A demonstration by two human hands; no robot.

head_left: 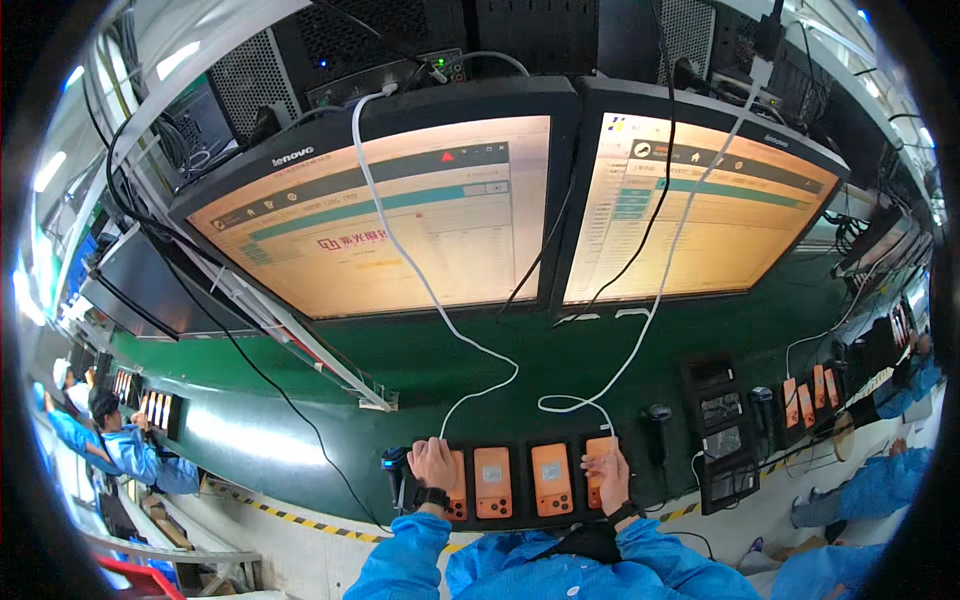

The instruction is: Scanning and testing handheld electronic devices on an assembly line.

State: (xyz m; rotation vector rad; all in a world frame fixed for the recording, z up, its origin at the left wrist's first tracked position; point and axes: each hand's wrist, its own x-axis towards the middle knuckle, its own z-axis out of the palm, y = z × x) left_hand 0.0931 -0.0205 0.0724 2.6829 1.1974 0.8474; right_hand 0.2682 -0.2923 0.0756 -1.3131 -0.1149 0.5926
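Observation:
Several orange phones lie side by side, backs up, in a black tray [522, 497] at the front of the bench. My left hand [432, 465] curls over the top of the leftmost phone [458, 487], its fingers closed at the end of a white cable [463, 398]. Across the tray, my right hand [609, 477] bends over the rightmost phone [594, 490], fingers closed where a second white cable [604, 416] comes down. Both plugs are hidden by my fingers. Between my hands lie two untouched phones, the left one [492, 483] and the right one [551, 480], each with a pale label.
Two lit monitors, left [400, 220] and right [690, 210], stand behind the tray on the green bench [450, 345]. A handheld scanner [395, 462] is beside my left wrist; another [660, 432] stands right of the tray. Black trays [722, 440] lie farther right. Co-workers in blue sit at both sides.

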